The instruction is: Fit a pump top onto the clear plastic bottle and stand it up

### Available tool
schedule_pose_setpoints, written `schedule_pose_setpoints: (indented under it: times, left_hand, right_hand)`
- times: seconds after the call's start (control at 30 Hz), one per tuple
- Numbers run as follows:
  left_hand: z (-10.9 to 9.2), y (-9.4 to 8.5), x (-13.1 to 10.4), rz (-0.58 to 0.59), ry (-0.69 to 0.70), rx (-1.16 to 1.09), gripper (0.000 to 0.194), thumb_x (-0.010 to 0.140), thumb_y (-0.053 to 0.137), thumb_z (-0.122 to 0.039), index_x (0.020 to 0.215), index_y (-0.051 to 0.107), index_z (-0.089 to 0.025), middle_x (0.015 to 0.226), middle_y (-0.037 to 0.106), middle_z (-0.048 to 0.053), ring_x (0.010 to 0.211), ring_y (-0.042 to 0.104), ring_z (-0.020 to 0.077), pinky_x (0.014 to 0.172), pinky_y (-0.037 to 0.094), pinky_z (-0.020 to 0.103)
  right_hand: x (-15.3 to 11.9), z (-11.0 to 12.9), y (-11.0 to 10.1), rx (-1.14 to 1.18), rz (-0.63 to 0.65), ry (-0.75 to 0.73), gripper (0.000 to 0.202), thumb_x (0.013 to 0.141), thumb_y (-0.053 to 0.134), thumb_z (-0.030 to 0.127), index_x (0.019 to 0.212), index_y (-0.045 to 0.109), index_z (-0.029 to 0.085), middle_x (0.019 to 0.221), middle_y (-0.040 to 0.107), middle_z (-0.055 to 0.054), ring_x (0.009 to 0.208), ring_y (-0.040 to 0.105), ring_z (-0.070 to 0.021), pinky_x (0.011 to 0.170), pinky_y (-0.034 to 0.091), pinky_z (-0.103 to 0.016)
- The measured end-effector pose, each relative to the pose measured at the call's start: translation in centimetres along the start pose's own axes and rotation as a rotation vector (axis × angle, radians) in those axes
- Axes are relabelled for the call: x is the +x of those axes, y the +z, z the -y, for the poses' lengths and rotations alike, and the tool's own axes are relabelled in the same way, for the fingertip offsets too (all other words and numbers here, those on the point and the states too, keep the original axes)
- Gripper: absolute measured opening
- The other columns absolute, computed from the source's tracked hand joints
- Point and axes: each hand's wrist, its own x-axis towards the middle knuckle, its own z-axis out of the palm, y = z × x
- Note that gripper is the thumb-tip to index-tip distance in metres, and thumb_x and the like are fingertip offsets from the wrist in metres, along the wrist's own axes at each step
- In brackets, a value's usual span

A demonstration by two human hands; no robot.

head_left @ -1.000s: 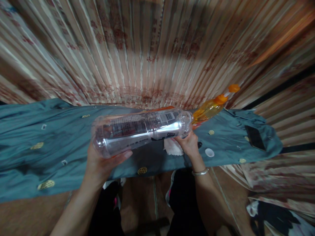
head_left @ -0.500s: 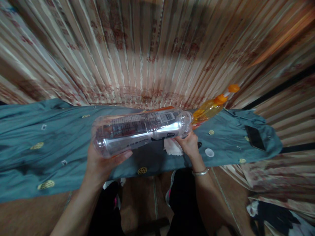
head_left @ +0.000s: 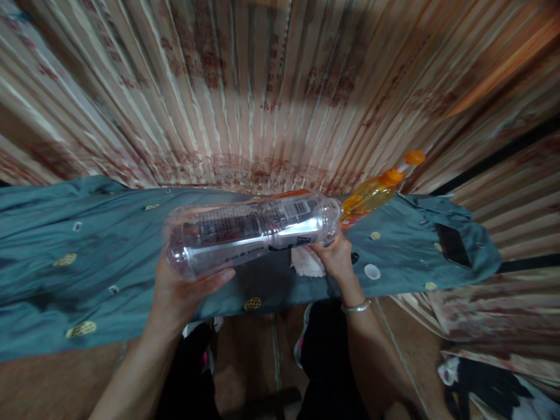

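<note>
Left hand (head_left: pixel 178 294) gripped clear bottle (head_left: pixel 245 230) by base, right hand (head_left: pixel 338 255) by neck: apparently uncapped, aloft between table's (head_left: pixel 131 239) long edges, not set down.

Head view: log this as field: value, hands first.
left hand: holds clear bottle near its base
right hand: at clear bottle's neck, grip partly hidden
clear bottle: sideways, barcode showing
pump bottle: beyond the neck, yellow contents, lower end hidden
white cloth: left of right hand
white disc: right of right hand
black slab: tablecloth's right end
</note>
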Motion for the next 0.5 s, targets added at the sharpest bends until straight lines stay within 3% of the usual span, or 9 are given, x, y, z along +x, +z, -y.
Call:
schedule_pose_setpoints:
  times: [0.2, 0.4, 0.5]
  left_hand:
    - [-0.05, 0.0, -0.07, 0.003, 0.002, 0.022, 0.075, 0.039, 0.102, -0.026, 0.106, 0.068, -0.024, 0.106, 0.067, 0.001, 0.11, 0.064, 0.0217, 0.091, 0.061, 0.03]
    - [0.17, -0.21, 0.01, 0.06, -0.006, 0.001, 0.074, 0.044, 0.099, -0.022, 0.111, 0.068, -0.028, 0.119, 0.067, 0.0, 0.121, 0.063, 0.0208, 0.1, 0.057, 0.028]
    - [0.21, -0.24, -0.05, 0.05, 0.014, 0.002, 0.076, 0.044, 0.099, -0.02, 0.114, 0.068, -0.028, 0.117, 0.068, 0.0, 0.115, 0.065, 0.0187, 0.093, 0.059, 0.024]
  right_hand:
    - [0.03, -0.01, -0.02, -0.012, 0.005, 0.016, 0.061, 0.066, 0.078, 0.057, 0.111, 0.066, 0.018, 0.095, 0.079, -0.013, 0.094, 0.075, -0.0327, 0.077, 0.058, -0.04]
    - [-0.02, -0.05, -0.02, -0.001, -0.008, 0.003, 0.057, 0.067, 0.076, 0.057, 0.11, 0.066, 0.021, 0.095, 0.079, -0.01, 0.094, 0.074, -0.0321, 0.079, 0.058, -0.041]
    - [-0.05, 0.01, -0.06, 0.016, 0.006, 0.003, 0.057, 0.068, 0.076, 0.056, 0.111, 0.066, 0.021, 0.099, 0.079, -0.011, 0.096, 0.075, -0.0316, 0.081, 0.058, -0.04]
